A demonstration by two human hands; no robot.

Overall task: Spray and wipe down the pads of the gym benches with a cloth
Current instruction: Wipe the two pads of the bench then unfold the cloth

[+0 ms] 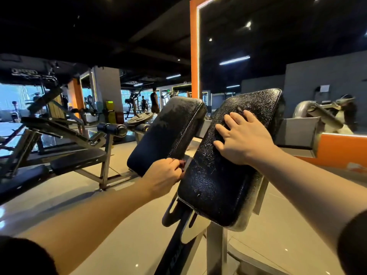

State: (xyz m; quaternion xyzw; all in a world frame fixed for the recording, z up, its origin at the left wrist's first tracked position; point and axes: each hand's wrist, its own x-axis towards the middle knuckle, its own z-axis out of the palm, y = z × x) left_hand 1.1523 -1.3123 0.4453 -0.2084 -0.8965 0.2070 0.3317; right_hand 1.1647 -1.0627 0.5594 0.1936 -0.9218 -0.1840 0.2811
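Two black tilted pads stand side by side on a steel frame. The right pad [222, 179] glistens with fine wet droplets. My right hand [241, 136] lies flat on its upper part, fingers spread and straight. The left pad [166, 133] shows dull smeared patches. My left hand [165, 175] is curled in the gap between the two pads at their lower edge and pinches a small dark reddish cloth [181, 162], most of it hidden by my fingers. No spray bottle is in view.
A steel post [216, 253] and bracket hold the pads over a tiled floor. A black adjustable bench [77, 159] stands to the left. A mirror wall with an orange frame [195, 56] rises behind. People stand far back among the machines.
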